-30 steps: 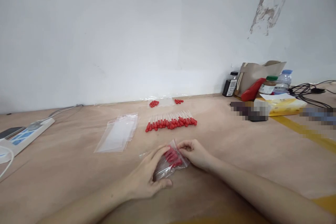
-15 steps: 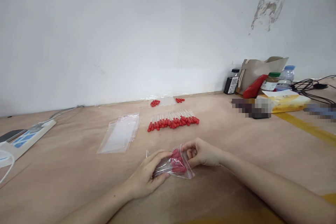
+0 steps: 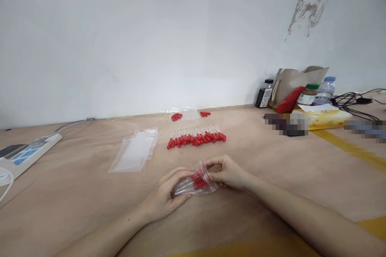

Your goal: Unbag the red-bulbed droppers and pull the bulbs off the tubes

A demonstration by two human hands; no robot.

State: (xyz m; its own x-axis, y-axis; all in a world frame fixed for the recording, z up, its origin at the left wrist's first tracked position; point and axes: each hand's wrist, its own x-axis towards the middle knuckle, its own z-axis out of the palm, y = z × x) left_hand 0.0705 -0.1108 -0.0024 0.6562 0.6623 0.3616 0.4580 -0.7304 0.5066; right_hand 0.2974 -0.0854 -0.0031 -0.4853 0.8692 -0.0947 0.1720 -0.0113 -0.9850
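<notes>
A small clear zip bag (image 3: 194,182) with red-capped droppers inside rests low over the tabletop between both hands. My left hand (image 3: 164,196) curls round its left end, fingers closed on it. My right hand (image 3: 227,172) pinches the bag's right, red-striped edge with thumb and fingers. Just beyond lies a row of loose red-capped droppers (image 3: 196,138). A stack of empty clear zip bags (image 3: 135,150) lies to the left of that row.
Filled bags with red caps (image 3: 189,115) lie by the wall. A white power strip (image 3: 25,156) and phone sit far left. At the right stand a bottle (image 3: 264,95), a paper bag (image 3: 297,82), jars, a tissue pack (image 3: 322,117) and cables (image 3: 356,102).
Both hands kept hold of the bag and shifted slightly; the bag turned flatter and my right hand's fingers moved to pinch its edge.
</notes>
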